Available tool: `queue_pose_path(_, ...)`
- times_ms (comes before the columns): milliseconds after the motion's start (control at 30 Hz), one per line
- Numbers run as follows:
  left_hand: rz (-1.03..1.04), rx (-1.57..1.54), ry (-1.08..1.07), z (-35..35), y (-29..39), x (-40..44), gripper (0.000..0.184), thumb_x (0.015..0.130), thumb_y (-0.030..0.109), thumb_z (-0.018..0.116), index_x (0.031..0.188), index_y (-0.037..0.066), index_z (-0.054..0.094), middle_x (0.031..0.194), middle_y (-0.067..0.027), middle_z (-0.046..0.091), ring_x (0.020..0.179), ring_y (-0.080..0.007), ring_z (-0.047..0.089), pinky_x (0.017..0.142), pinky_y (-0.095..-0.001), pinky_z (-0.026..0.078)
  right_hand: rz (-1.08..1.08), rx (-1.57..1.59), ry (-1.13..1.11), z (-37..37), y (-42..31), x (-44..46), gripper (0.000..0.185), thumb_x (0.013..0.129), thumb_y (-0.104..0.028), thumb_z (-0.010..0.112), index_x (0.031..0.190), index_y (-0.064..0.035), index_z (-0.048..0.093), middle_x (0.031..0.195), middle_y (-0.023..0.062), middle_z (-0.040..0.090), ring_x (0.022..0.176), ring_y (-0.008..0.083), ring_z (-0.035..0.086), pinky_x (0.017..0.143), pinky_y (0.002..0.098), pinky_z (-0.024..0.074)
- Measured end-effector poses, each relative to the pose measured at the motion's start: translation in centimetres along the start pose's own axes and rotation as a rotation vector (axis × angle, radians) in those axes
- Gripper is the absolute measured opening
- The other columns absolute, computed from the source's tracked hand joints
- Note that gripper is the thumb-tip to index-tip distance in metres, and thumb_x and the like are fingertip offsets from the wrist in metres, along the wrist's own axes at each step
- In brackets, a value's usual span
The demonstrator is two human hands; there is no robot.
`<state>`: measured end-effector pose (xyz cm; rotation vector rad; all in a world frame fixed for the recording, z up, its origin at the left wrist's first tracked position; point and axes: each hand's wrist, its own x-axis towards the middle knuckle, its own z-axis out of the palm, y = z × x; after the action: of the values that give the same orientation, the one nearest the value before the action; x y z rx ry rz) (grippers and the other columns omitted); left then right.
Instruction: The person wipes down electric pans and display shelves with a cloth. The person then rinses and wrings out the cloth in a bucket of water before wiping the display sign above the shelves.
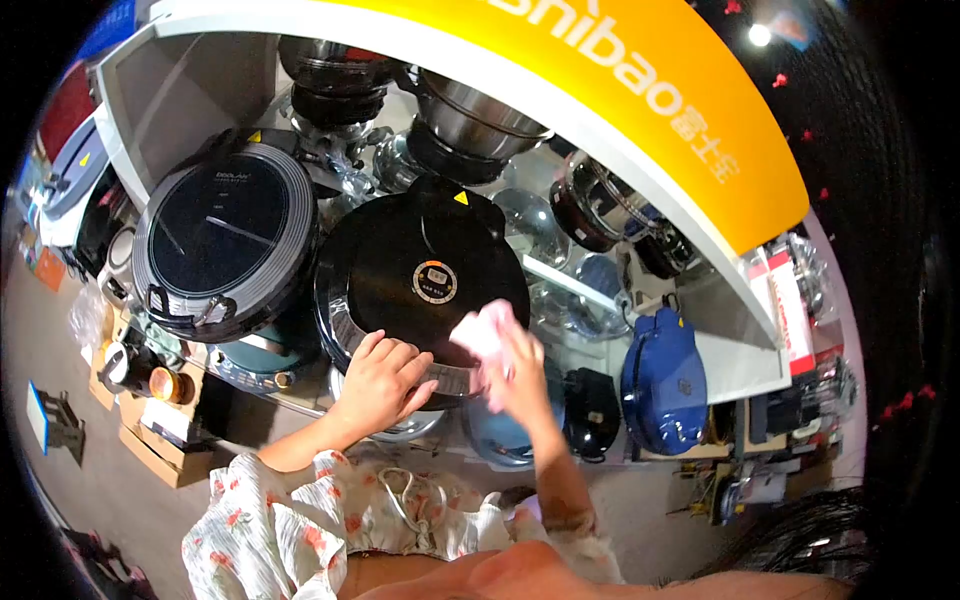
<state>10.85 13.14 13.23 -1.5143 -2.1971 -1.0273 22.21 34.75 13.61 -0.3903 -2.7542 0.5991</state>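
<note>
A round black electric pan (400, 245) with a glossy lid and a round label lies in front of me. My left hand (385, 375) rests on its near rim, fingers apart and holding nothing. Just right of it, over the pan's front right edge, my right hand (518, 375) grips a pink cloth (487, 335). The cloth is bunched up and slightly blurred by motion. To the left stands a second round pan (228, 235) with a black top, a grey ridged ring and a wire-like front handle.
Steel pots (480, 115) and glass lids (530, 228) sit behind the black pan. On the right is a blue round appliance (665, 385). A white shelf frame with a yellow sign (600, 70) arches above. Cardboard boxes (165, 450) stand at lower left.
</note>
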Motion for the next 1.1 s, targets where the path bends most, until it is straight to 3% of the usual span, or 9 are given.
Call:
queue_pose_path(167, 0.003, 0.003, 0.038, 0.1, 0.1, 0.1, 0.029, 0.076, 0.026, 0.067, 0.096, 0.007, 0.064, 0.089, -0.0052, 0.059, 0.087, -0.0232, 0.056, 0.09, -0.0434, 0.039, -0.097, -0.152, -0.061, 0.4, 2.8, 3.4, 0.05, 0.082, -0.013, 0.057, 0.131, -0.0129, 0.051, 0.144, 0.0112, 0.037, 0.129, 0.0324, 0.036, 0.107, 0.0408, 0.0271)
queue_pose_path(367, 0.008, 0.023, 0.044, 0.3, 0.2, 0.1, 0.028, 0.075, 0.027, 0.067, 0.095, 0.008, 0.064, 0.089, -0.005, 0.058, 0.087, -0.0223, 0.056, 0.089, -0.0427, 0.04, 0.643, 0.355, -0.079, 0.7, 8.9, 14.8, 0.031, 0.082, -0.015, 0.059, 0.11, -0.0016, 0.063, 0.096, 0.0149, 0.067, 0.09, 0.0258, 0.065, 0.079, 0.036, 0.0495)
queue_pose_path(433, 0.01, 0.031, 0.039, 0.3, 0.2, 0.1, 0.028, 0.075, 0.027, 0.067, 0.095, 0.008, 0.064, 0.089, -0.0049, 0.058, 0.087, -0.0221, 0.056, 0.089, -0.0426, 0.04, 0.487, -0.322, 0.116, 0.2, 9.7, 14.1, 0.03, 0.08, -0.013, 0.057, 0.108, -0.002, 0.063, 0.1, 0.0164, 0.066, 0.089, 0.0298, 0.064, 0.076, 0.0378, 0.0494)
queue_pose_path(533, 0.025, 0.039, 0.03, 0.3, 0.1, 0.2, 0.029, 0.075, 0.027, 0.066, 0.097, 0.007, 0.063, 0.088, -0.0052, 0.058, 0.087, -0.0223, 0.056, 0.089, -0.0424, 0.04, 0.222, -0.379, 0.407, -1.8, 7.3, 11.3, 0.031, 0.08, -0.01, 0.053, 0.109, -0.0053, 0.064, 0.108, 0.0182, 0.064, 0.095, 0.0352, 0.061, 0.081, 0.0396, 0.0489)
queue_pose_path(567, 0.025, 0.037, 0.024, 0.3, 0.1, 0.1, 0.03, 0.075, 0.027, 0.066, 0.097, 0.007, 0.063, 0.088, -0.0053, 0.057, 0.088, -0.0223, 0.056, 0.089, -0.0423, 0.04, 0.312, -0.072, 0.238, -4.0, 3.1, 10.5, 0.031, 0.08, -0.016, 0.058, 0.109, -0.0074, 0.065, 0.103, 0.0155, 0.065, 0.086, 0.0292, 0.063, 0.073, 0.0376, 0.0502)
queue_pose_path(667, 0.028, 0.039, 0.019, 0.3, 0.0, 0.0, 0.031, 0.075, 0.027, 0.066, 0.099, 0.007, 0.062, 0.089, -0.0056, 0.057, 0.089, -0.0223, 0.055, 0.089, -0.0424, 0.039, -0.298, -0.008, 0.042, -2.0, 1.6, 6.7, 0.036, 0.076, -0.009, 0.057, 0.11, -0.015, 0.067, 0.12, 0.0114, 0.059, 0.088, 0.025, 0.063, 0.079, 0.0347, 0.0522)
queue_pose_path(767, 0.02, 0.033, 0.04, 0.4, 0.0, -0.1, 0.032, 0.076, 0.027, 0.066, 0.1, 0.007, 0.062, 0.089, -0.0057, 0.057, 0.089, -0.0223, 0.055, 0.089, -0.0422, 0.039, -0.162, -0.175, -0.157, -0.3, -0.9, 4.7, 0.05, 0.077, -0.007, 0.056, 0.123, -0.0274, 0.059, 0.142, 0.0021, 0.041, 0.119, 0.0342, 0.045, 0.099, 0.0435, 0.0407)
queue_pose_path(967, 0.026, 0.033, 0.028, -0.1, 0.0, -0.3, 0.034, 0.077, 0.027, 0.067, 0.104, 0.007, 0.063, 0.094, -0.0048, 0.058, 0.096, -0.021, 0.055, 0.092, -0.0394, 0.037, 0.23, -0.175, 0.024, 2.0, 7.0, 15.4, 0.045, 0.089, -0.029, 0.051, 0.133, -0.0204, 0.048, 0.138, 0.0065, 0.046, 0.116, 0.0288, 0.051, 0.096, 0.0417, 0.0415)
queue_pose_path(1100, 0.081, 0.021, 0.093, 0.4, -0.6, -0.6, 0.033, 0.076, 0.026, 0.068, 0.103, 0.007, 0.064, 0.098, -0.0047, 0.06, 0.097, -0.0199, 0.056, 0.089, -0.0374, 0.04, -0.089, -0.257, 0.108, 4.0, -1.6, 15.9, 0.039, 0.084, -0.025, 0.054, 0.122, -0.016, 0.053, 0.128, 0.0092, 0.051, 0.101, 0.0384, 0.056, 0.089, 0.0455, 0.0451)
